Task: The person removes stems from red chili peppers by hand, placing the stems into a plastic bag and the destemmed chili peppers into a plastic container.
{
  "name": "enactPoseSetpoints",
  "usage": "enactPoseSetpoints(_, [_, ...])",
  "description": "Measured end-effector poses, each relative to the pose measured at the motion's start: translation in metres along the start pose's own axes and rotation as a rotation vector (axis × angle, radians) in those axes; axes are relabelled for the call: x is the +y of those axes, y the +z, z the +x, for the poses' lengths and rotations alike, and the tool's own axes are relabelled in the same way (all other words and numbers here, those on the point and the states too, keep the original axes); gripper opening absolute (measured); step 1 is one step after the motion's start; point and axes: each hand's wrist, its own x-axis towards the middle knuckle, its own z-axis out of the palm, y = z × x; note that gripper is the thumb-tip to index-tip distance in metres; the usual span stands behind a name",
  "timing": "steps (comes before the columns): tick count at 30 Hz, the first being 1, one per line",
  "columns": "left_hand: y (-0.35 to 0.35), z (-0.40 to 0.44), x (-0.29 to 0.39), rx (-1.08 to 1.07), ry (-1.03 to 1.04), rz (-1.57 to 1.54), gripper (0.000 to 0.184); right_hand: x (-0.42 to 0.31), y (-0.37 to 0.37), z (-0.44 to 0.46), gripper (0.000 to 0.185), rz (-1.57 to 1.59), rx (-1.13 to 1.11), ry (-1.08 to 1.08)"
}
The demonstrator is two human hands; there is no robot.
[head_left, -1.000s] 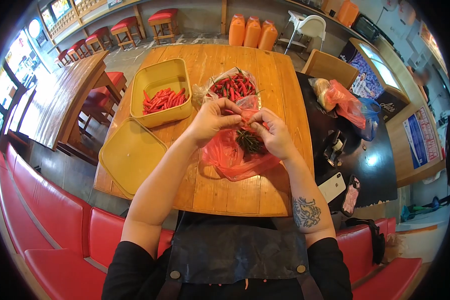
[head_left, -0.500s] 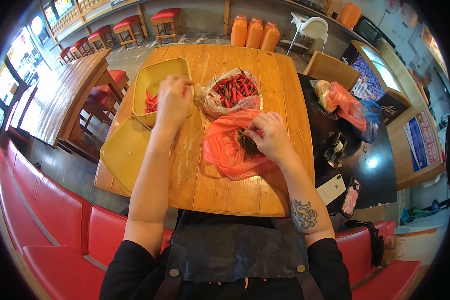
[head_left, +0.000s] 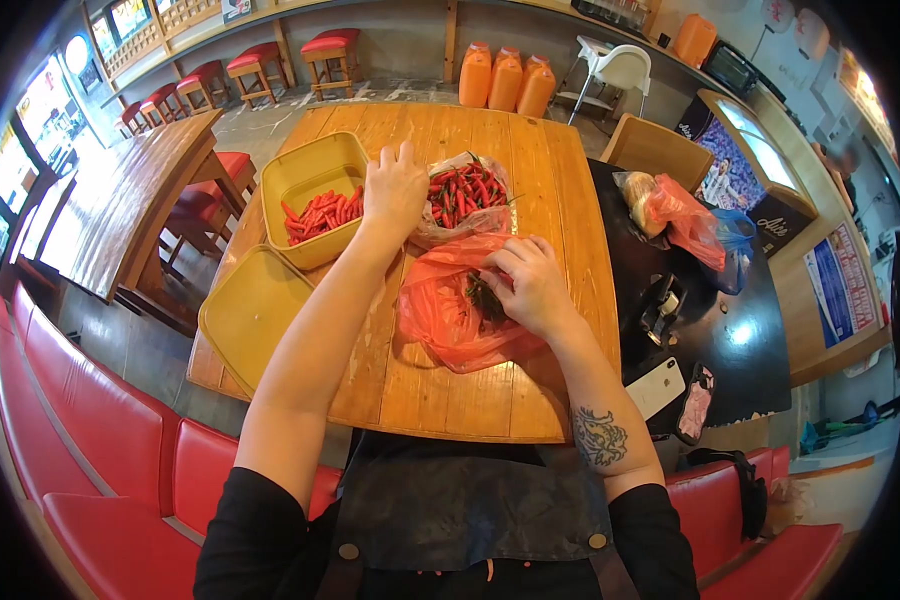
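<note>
Reaching between yellow tub (head_left: 295,172) and chilli bag (head_left: 467,222) with left hand (head_left: 397,188), curling right hand (head_left: 532,285) narrowly over red bag (head_left: 428,322), cannot tell whether gripping with either, with bare wood along near edge of table (head_left: 450,405).

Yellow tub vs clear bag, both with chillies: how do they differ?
The yellow tub is boxy and stiff-walled; the clear bag is limp and crumpled. The tub's chillies look stemless; the bag's chillies show green stems. The tub is part-filled; the bag looks fuller. Both sit open on the table.
</note>
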Motion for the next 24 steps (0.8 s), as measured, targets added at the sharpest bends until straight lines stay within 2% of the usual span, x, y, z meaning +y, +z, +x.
enactPoseSetpoints(4, [-0.007,-0.002,-0.009,0.063,0.003,-0.114,0.008,0.002,-0.001,0.001,0.012,-0.002,0.028,0.012])
enactPoseSetpoints(6, [-0.017,-0.008,-0.010,0.088,-0.044,-0.368,0.011,0.000,-0.001,0.001,0.012,0.009,0.082,0.013])
enactPoseSetpoints(8, [-0.037,-0.019,-0.004,0.116,-0.059,-0.474,0.012,-0.003,-0.002,0.003,0.013,0.018,0.134,0.008])
enactPoseSetpoints(10, [-0.047,-0.036,0.010,0.141,-0.072,-0.584,0.012,-0.007,-0.005,0.004,0.014,0.257,0.081,0.204])
enactPoseSetpoints(11, [-0.050,-0.046,0.020,0.212,-0.030,-0.672,0.012,-0.007,-0.002,0.003,0.014,0.256,0.084,0.209])
enactPoseSetpoints(12, [-0.053,-0.053,0.028,0.284,0.010,-0.758,0.012,-0.006,0.004,0.003,0.015,0.608,0.122,0.335])
enactPoseSetpoints(13, [-0.058,-0.059,0.035,0.282,0.009,-0.758,0.012,-0.007,0.008,0.004,0.016,0.962,0.157,0.457])
enactPoseSetpoints(15, [-0.065,-0.067,0.046,0.363,0.230,-0.595,0.014,-0.003,0.006,0.005,0.017,1.081,0.146,0.486])
enactPoseSetpoints(16, [-0.066,-0.068,0.049,0.364,0.223,-0.594,0.014,-0.002,0.005,0.005,0.018,1.199,0.136,0.515])
enactPoseSetpoints(19, [-0.067,-0.070,0.051,0.413,0.361,-0.449,0.019,-0.004,0.005,0.006,0.015,1.279,0.187,0.530])
enactPoseSetpoints(24, [-0.062,-0.069,0.047,0.377,0.400,-0.520,0.017,0.003,0.005,0.002,0.014,1.409,0.145,0.630])
